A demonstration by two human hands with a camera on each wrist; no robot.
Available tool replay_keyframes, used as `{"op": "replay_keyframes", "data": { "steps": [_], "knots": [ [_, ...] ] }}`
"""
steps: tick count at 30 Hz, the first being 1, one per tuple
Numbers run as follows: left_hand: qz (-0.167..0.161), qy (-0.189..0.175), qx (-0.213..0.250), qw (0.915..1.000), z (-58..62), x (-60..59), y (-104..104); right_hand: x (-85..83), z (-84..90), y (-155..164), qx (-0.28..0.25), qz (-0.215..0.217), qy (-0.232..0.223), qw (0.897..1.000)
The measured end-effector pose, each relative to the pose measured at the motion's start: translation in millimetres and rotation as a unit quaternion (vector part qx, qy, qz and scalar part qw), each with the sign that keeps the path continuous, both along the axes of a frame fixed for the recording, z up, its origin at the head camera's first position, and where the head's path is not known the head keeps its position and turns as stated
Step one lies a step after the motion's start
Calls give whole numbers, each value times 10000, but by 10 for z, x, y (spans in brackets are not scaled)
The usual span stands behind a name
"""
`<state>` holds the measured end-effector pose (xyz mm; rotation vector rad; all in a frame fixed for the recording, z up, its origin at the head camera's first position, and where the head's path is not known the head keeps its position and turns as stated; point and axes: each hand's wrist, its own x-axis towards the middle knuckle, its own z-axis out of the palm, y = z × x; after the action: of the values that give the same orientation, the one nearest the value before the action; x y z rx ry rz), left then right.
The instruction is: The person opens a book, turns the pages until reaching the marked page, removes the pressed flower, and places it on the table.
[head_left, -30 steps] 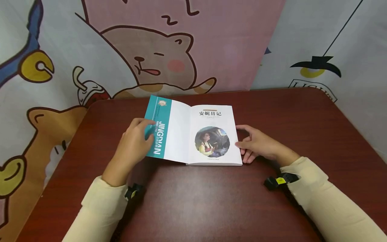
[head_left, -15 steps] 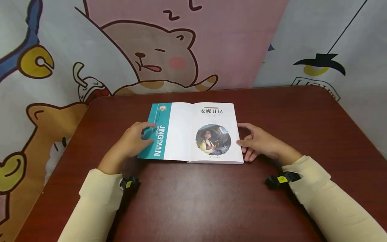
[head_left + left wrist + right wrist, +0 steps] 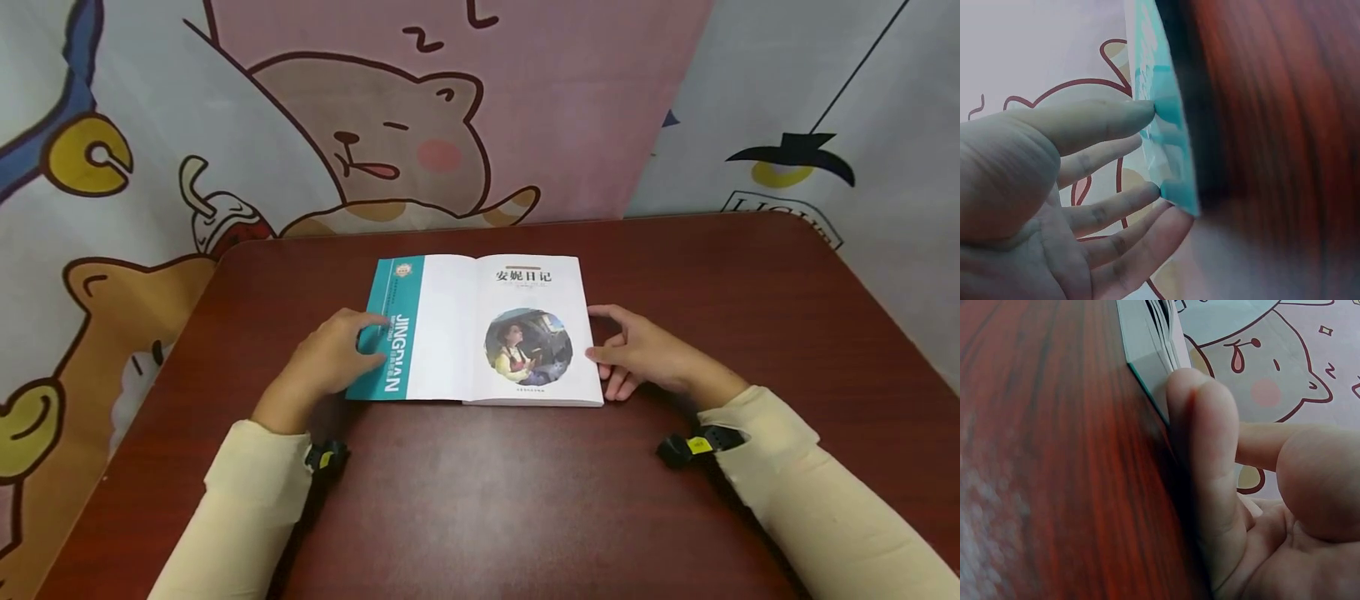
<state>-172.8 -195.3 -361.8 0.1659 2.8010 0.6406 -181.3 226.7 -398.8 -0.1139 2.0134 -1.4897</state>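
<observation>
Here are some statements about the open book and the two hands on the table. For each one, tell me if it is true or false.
1. The book lies open on the table. True.
2. The left hand touches the teal cover flap. True.
3. The right hand holds a pen. False: it holds nothing; its fingers rest against the book's right edge.
4. The right-hand page shows a round picture. True.
5. The book stands upright on its spine. False: it lies flat.
6. The table is white. False: it is dark reddish-brown wood.
</observation>
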Motion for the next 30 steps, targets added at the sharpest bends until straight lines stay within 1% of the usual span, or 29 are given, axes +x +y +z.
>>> {"op": "replay_keyframes", "data": {
  "steps": [3, 6, 9, 13, 17, 21, 24, 27, 30],
  "knots": [
    [-24, 44, -214, 9998, -9, 15, 14, 1, -5, -6, -31, -2, -42, 10000],
    [-77, 132, -319, 9994, -12, 22, 35, 0, 3, -6, -17, -16, -27, 10000],
    [-160, 227, -350, 9990, -10, 33, 79, -5, 7, -3, -25, -21, -17, 10000],
    [-317, 353, -335, 9983, -8, 77, 182, -7, -8, 0, -48, -34, -58, 10000],
    [-596, 526, -269, 9965, -2, 131, 311, -7, -8, -5, -22, -25, -36, 10000],
    [-914, 732, -302, 9927, -5, 180, 454, -3, 4, -14, -16, -4, -15, 10000],
    [-1158, 872, -381, 9887, -3, 202, 578, 2, 7, -13, 1, -17, -23, 10000],
    [-1419, 1087, -456, 9828, 6, 216, 704, 6, 7, -4, 20, -34, -22, 10000],
    [-1591, 1283, -503, 9776, 10, 234, 800, 4, -5, -6, -22, -28, -31, 10000]
  ]
}}
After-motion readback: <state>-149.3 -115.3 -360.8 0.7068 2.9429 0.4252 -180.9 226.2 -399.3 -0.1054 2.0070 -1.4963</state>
